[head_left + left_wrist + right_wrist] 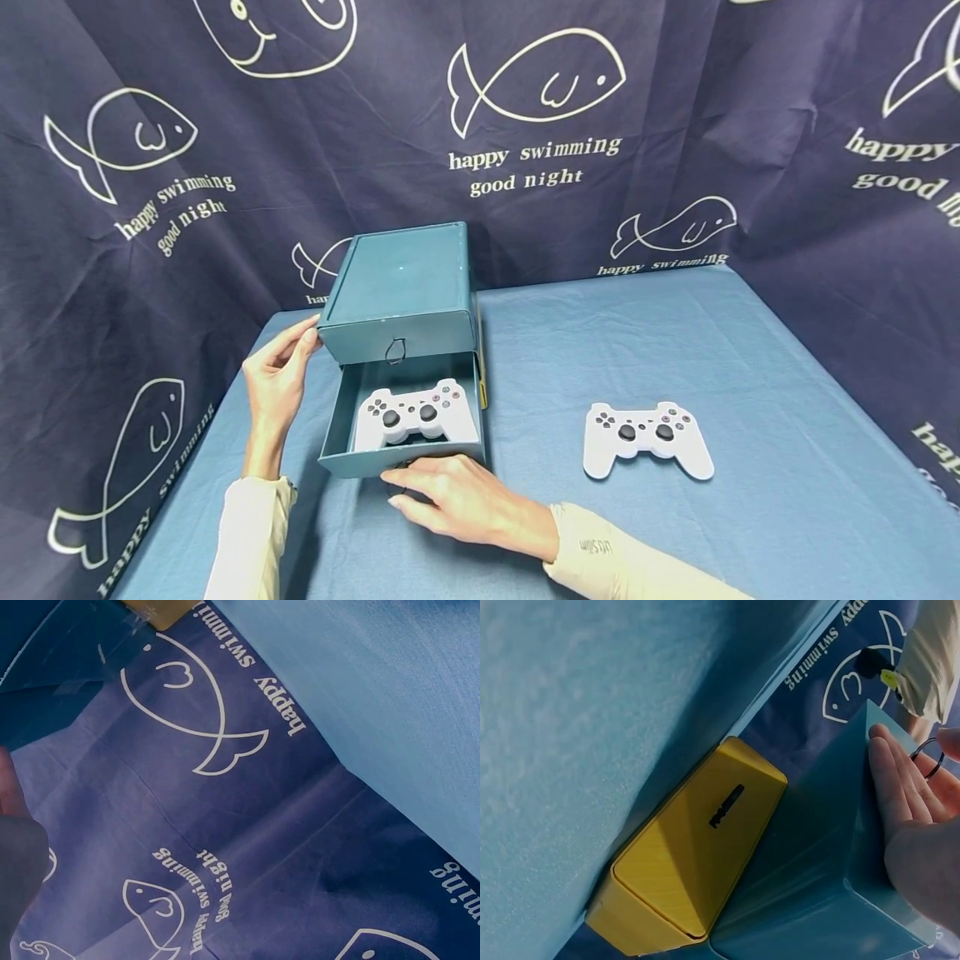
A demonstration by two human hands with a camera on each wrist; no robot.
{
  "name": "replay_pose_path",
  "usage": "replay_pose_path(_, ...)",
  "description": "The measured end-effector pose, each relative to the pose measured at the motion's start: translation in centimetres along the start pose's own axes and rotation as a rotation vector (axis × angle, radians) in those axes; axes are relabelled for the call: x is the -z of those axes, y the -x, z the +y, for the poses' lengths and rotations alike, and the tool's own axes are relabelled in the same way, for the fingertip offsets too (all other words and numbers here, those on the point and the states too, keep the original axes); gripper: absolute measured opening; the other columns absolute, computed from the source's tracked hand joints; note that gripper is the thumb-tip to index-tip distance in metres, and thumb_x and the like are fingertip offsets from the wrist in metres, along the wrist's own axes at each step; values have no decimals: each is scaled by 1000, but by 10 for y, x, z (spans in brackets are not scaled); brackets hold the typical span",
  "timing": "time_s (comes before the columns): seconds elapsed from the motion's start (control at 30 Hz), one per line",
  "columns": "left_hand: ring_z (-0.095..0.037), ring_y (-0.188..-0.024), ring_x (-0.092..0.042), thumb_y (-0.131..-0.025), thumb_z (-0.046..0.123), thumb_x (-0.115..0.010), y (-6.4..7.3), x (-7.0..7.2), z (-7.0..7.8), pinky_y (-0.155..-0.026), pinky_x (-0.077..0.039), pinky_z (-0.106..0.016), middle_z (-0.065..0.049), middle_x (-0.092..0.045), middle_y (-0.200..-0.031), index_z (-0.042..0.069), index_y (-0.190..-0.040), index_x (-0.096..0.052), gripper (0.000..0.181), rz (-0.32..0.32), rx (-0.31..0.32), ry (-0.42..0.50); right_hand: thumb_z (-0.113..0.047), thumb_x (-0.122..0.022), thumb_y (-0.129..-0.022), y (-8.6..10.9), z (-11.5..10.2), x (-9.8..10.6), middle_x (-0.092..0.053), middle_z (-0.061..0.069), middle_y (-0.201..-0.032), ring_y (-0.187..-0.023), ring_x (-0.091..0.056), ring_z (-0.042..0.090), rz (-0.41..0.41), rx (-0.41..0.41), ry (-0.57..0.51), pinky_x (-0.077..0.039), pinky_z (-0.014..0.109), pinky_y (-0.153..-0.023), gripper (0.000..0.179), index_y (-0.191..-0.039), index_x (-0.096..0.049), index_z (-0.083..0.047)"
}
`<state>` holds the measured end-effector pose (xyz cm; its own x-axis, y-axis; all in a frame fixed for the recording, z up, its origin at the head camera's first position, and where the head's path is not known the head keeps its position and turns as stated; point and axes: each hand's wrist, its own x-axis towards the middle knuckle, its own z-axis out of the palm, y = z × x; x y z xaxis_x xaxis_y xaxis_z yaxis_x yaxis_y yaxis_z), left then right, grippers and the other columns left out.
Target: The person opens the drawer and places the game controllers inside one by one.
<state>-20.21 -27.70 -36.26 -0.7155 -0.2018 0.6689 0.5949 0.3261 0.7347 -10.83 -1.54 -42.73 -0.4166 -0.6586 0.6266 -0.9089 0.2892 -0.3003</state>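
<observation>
A teal two-drawer box [401,267] stands with its lower drawer [341,417] pulled out. Inside that drawer lies a white game controller [411,414]. My left hand [273,379] touches the upper front left corner of the box. My right hand [465,500] is at the lower drawer's front; several fingers lie flat on it. Its thumb and index finger pinch the thin black ring pull [928,759], partly hidden by the hand. The left wrist view catches only a sliver of the left hand [9,787] and part of the box.
A second white game controller [648,437] lies on the blue cloth [555,350] to the right. The upper drawer [401,335] is closed, with a ring pull hanging on it. Against the box's right side stands a yellow case [697,847]. Dark fish-print curtains [540,217] border the table.
</observation>
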Motion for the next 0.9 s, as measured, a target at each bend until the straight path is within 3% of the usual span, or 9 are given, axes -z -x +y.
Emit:
replay_pose_path(0.57,-12,-84,-76,-97,-1,-70,0,0,1,-83,-54,-19,10,-77,-96,-6,-121,-74,24,-4,12,0,-16,-73,-97,-6,6,2,-75,-2,-105,-90,-69,5,19,-41,-66,-51,16,-85,25,-121,-76,-9)
replay_pose_path(0.8,-2,-81,-73,-99,0,-69,-1,1,1,-79,-52,-17,13,-76,-92,-6,-120,-74,23,-4,1,-15,-14,-73,-97,-8,10,2,-75,1,-104,-88,-69,8,32,-33,-101,-52,17,-84,24,-120,-76,-7)
replay_pose_path(0.9,-4,-81,-74,-98,-1,-69,0,1,1,-79,-52,-17,12,-76,-93,-6,-120,-74,23,-4,4,-10,-14,-73,-96,-9,13,1,-76,1,-103,-87,-69,8,31,-40,-107,-52,17,-84,24,-119,-76,-7)
